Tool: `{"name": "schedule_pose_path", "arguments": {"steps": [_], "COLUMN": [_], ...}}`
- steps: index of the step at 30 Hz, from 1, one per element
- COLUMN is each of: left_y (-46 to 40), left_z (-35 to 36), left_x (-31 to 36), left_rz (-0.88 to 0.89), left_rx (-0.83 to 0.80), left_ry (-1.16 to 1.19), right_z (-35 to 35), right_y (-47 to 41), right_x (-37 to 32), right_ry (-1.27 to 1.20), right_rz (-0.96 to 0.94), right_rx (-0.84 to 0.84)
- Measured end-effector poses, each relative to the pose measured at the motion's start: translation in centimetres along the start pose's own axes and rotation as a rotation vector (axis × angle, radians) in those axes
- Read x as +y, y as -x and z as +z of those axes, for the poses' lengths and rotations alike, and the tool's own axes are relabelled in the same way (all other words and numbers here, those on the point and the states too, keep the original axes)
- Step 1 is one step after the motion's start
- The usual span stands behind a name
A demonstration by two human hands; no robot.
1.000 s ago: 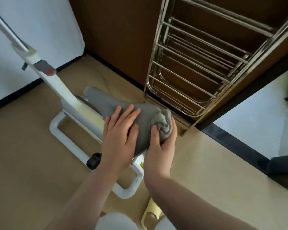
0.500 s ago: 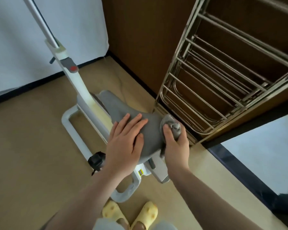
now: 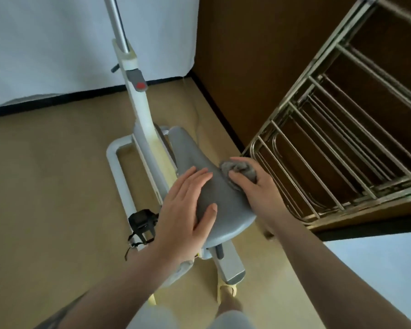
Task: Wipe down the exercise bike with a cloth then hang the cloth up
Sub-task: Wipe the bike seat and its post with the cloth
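— Since a moment ago the cloth [image 3: 239, 169] is sliding from the saddle's [image 3: 209, 188] rear edge toward its right side, bunched inside the curled right hand [image 3: 252, 184].

— And the left hand [image 3: 185, 207]?

— Lying flat and open on the saddle, holding the exercise bike [image 3: 140, 110] steady.

— Risks?

— That wad is wiping only a narrow strip; pressing sideways is possibly twisting the saddle.

— Containers?

— None; just the drying rack [image 3: 342, 143] standing empty on the right.

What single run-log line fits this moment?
step: wiping seat | left hand: flat on seat | right hand: holds cloth | rack: bare
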State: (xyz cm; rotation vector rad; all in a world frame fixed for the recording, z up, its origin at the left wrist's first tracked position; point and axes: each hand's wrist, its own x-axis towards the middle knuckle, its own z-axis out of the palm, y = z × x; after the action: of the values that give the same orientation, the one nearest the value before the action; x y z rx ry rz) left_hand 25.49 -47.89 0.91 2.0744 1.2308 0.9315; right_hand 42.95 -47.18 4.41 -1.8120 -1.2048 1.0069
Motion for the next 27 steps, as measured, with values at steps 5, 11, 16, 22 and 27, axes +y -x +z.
{"name": "schedule_pose_path", "arguments": {"steps": [5, 11, 16, 22, 27], "left_y": [0.9, 1.8, 3.9, 5.0, 4.9], "left_z": [0.6, 1.7, 4.2, 4.5, 3.5], "left_x": [0.7, 2.7, 5.8, 7.0, 6.4], "left_rz": [-0.219, -0.427, -0.656, -0.717, -0.696], "left_rx": [0.167, 0.368, 0.552, 0.566, 0.59], "left_ry": [0.006, -0.218, -0.098, -0.159, -0.185], "right_z": [0.2, -1.4, -0.4, 1.3, 2.5], "right_y": [-0.1, -1.9, -5.6, -7.3, -9.3], "right_x": [1.0, 0.5, -1.9, -4.5, -8.3], "right_ry": [0.091, 0.12, 0.29, 0.5, 0.781], "right_rz": [-0.127, -0.41, -0.785, -0.975, -1.062], "right_rx": [-0.032, -0.436, -0.85, -1.033, -1.159]}}
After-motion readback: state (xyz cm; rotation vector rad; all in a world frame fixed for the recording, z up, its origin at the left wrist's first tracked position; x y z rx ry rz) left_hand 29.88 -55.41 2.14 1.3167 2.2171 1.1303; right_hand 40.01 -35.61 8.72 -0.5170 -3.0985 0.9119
